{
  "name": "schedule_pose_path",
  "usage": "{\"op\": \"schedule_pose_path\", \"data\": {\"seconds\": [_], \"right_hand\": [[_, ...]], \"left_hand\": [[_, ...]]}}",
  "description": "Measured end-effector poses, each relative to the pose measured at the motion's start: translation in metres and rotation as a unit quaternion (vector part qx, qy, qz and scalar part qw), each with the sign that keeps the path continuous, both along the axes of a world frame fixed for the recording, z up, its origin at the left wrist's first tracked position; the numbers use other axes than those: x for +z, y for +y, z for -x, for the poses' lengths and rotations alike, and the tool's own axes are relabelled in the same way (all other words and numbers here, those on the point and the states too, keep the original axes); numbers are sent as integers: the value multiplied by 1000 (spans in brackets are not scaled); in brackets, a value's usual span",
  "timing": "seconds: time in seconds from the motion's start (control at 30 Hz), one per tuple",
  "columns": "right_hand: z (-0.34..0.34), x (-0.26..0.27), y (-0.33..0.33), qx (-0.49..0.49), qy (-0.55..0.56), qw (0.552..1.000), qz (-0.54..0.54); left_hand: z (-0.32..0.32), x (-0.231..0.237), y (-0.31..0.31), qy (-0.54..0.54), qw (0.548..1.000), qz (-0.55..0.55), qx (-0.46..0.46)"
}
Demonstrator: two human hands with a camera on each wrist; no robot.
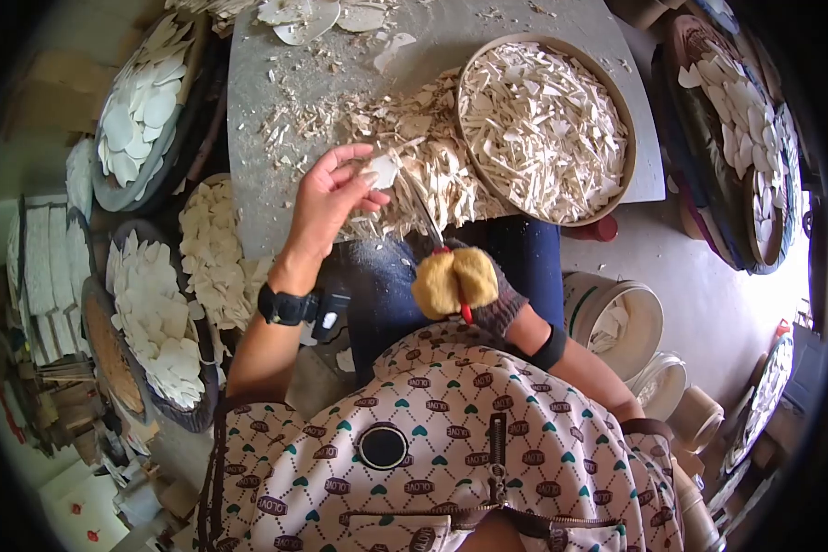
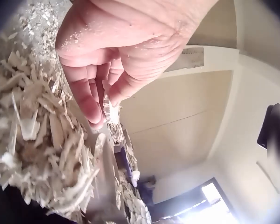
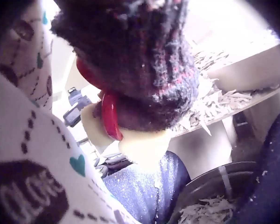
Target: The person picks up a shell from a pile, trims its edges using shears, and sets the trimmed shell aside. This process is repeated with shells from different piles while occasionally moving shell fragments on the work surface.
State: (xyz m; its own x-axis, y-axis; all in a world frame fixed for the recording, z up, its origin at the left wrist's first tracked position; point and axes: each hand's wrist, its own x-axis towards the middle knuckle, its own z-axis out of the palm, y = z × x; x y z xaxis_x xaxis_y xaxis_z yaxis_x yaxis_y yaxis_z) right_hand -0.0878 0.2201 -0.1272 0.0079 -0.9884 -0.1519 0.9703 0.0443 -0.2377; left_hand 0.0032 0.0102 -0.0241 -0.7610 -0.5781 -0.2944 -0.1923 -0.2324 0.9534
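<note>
My bare left hand (image 1: 333,201) pinches a thin white flat piece (image 1: 384,171) between thumb and fingers over the table's front edge. In the left wrist view, the piece (image 2: 113,112) shows edge-on below the fingertips. My right hand (image 1: 504,305), in a dark knitted glove (image 3: 140,60), grips red-handled scissors (image 1: 423,207). Their blades point up toward the white piece, tips close beside it. Yellow padding (image 1: 455,282) wraps around the handles and hides most of the right fingers. One red handle loop (image 3: 111,116) shows beneath the glove in the right wrist view.
A round tray (image 1: 632,138) full of cut strips stands on the grey table (image 1: 258,184), beside a heap of offcuts (image 1: 451,179). Baskets of white pieces (image 1: 152,322) stand at the left, another (image 1: 745,138) at the right. Buckets (image 1: 649,308) stand by my right arm.
</note>
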Motion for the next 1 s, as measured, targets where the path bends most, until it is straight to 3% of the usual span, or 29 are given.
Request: {"op": "schedule_pose_path", "data": {"seconds": [0.07,0.23,0.33,0.37,0.4,0.43,0.53,0.6,0.7,0.73,0.8,0.87,0.93,1.0], "right_hand": [[-3,-20,-8,-39,-19,998,54],[-4,-9,-16,-19,-68,997,29],[-5,-10,-15,-26,-39,999,7],[-5,-9,-15,-10,-158,987,-21],[-5,-8,-15,-14,7,999,-28],[-4,-7,-13,-18,171,984,-35],[-5,-4,-11,-32,508,860,-22],[-3,-2,-10,-44,610,791,-3],[0,3,-11,-48,635,771,12],[1,4,-11,-39,624,780,2],[1,7,-12,-39,521,852,-22],[-1,12,-14,-55,319,945,-46],[3,19,-15,-42,258,965,-21],[7,18,-16,-27,354,935,6]], "left_hand": [[-4,-6,16,12,1000,2,8],[-9,-20,41,19,999,1,47],[-9,-24,47,28,996,-9,79],[-8,-26,49,33,995,-14,90],[-8,-29,50,38,994,-18,100],[-6,-33,54,60,989,-22,137],[-2,-46,65,105,969,-31,223],[1,-52,67,110,960,-35,256],[3,-52,65,108,962,-29,247],[2,-51,62,102,965,-28,240],[0,-45,57,91,975,-23,201],[-1,-41,53,77,982,-25,170],[-1,-39,52,60,987,-36,146],[2,-42,52,79,983,-32,164]]}}
